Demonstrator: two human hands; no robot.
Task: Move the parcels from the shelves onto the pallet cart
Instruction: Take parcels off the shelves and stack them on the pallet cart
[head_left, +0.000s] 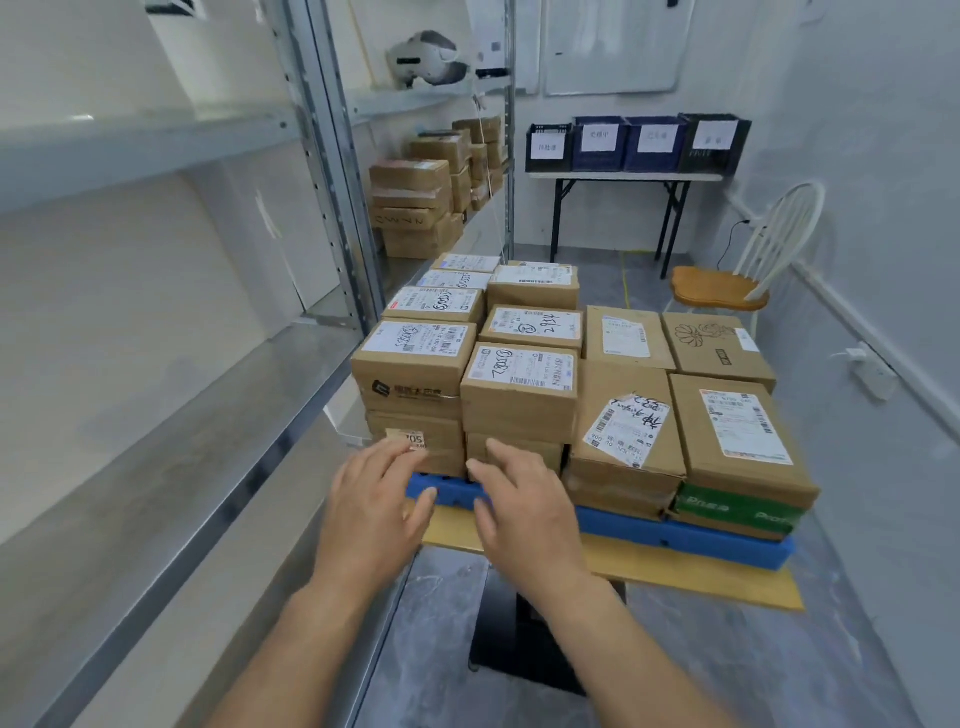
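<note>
Fingers of left hand (374, 499) and right hand (524, 512) released; parcels (519, 395) stacked on pallet cart (675, 535).

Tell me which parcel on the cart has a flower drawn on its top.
The parcel at the stack's far right corner, nearest the chair. Only its top bears a printed flower outline; the rest show labels.

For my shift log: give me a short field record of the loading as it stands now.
pallet: blue, on the yellow cart
parcels on pallet: stacked in rows, labels on top
parcels on shelf: a stack left at far end
left hand: open, at lower front parcel
right hand: open, just right of it
</note>
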